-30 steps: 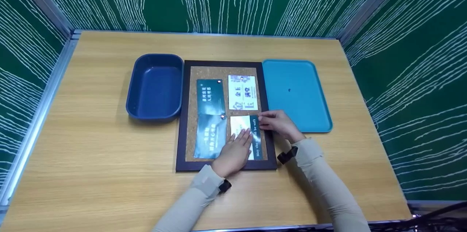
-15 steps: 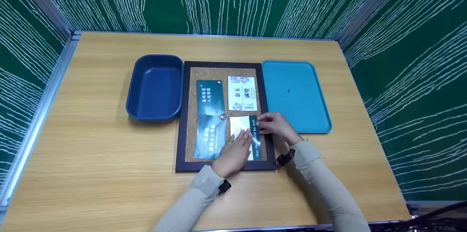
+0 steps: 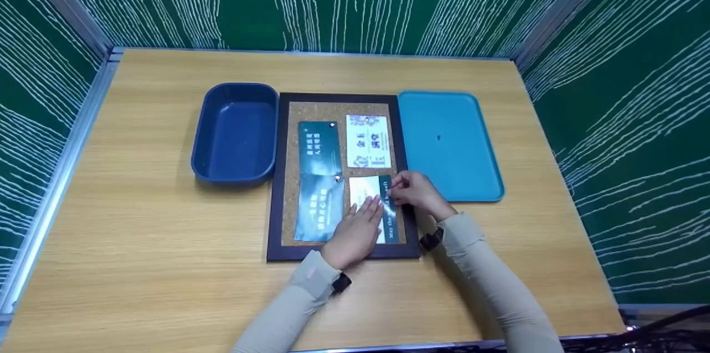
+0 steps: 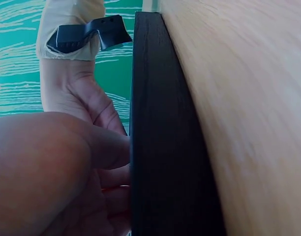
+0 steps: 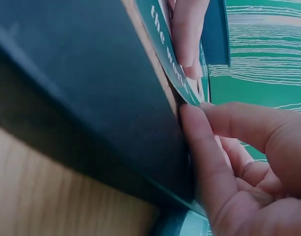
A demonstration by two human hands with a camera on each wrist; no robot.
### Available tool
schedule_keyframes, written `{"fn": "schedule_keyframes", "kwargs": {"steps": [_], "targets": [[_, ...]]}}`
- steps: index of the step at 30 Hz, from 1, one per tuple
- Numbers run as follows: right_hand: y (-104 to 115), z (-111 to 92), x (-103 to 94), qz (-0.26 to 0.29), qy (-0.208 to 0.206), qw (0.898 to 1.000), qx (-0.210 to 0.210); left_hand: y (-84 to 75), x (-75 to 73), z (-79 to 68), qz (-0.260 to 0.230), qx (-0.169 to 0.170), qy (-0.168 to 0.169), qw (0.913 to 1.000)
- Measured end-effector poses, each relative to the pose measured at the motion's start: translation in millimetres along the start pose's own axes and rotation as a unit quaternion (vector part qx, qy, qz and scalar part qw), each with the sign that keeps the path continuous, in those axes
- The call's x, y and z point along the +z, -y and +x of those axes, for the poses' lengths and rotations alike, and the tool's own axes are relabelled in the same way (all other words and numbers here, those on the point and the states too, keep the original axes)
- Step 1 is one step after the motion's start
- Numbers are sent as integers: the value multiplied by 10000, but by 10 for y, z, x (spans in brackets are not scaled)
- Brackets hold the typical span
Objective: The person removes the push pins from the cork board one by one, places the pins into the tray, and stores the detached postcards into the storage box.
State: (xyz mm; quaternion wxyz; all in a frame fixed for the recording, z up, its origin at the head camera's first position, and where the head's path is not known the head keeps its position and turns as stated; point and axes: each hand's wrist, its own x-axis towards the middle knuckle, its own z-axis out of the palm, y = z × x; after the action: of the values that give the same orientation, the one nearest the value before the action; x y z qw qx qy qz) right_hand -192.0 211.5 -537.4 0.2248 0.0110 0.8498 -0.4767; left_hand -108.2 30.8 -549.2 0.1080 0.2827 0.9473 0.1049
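A green-and-white card [image 3: 387, 223] lies on the lower right of a dark-framed cork board [image 3: 412, 231] in the head view. My left hand [image 3: 358, 232] presses it with straight fingers. At the card's upper right edge, my right hand [image 3: 415, 189] pinches with thumb and index finger. The right wrist view shows those fingertips [image 5: 192, 115] meeting at the card's edge [image 5: 176, 73], which stands slightly off the cork; whether a pin is between them is hidden. The left wrist view mostly shows the frame's side [image 4: 165, 123].
Two green cards [image 3: 320, 206] and a white patterned card [image 3: 368, 145] are on the board, with small shiny pins at their edges. Left of the board stands a deep blue bin [image 3: 236, 175]; a turquoise tray [image 3: 452, 120] with a tiny dark item [image 3: 439, 137] adjoins its right side.
My right hand has shifted slightly left, from over the frame's inner edge onto the card's edge. The left hand has stayed in place on the card.
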Motion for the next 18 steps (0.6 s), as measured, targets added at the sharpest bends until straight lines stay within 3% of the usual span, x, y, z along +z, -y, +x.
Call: {"fn": "schedule_keyframes", "kwargs": {"steps": [8,18], "targets": [[25,9,6,-174,-77,9998,21,19,-8,-5,-78,107,-106,9999],[4,4,-5,-234,-58,9995,-182,101,-160,-17,-495,301,-305,9979]]}}
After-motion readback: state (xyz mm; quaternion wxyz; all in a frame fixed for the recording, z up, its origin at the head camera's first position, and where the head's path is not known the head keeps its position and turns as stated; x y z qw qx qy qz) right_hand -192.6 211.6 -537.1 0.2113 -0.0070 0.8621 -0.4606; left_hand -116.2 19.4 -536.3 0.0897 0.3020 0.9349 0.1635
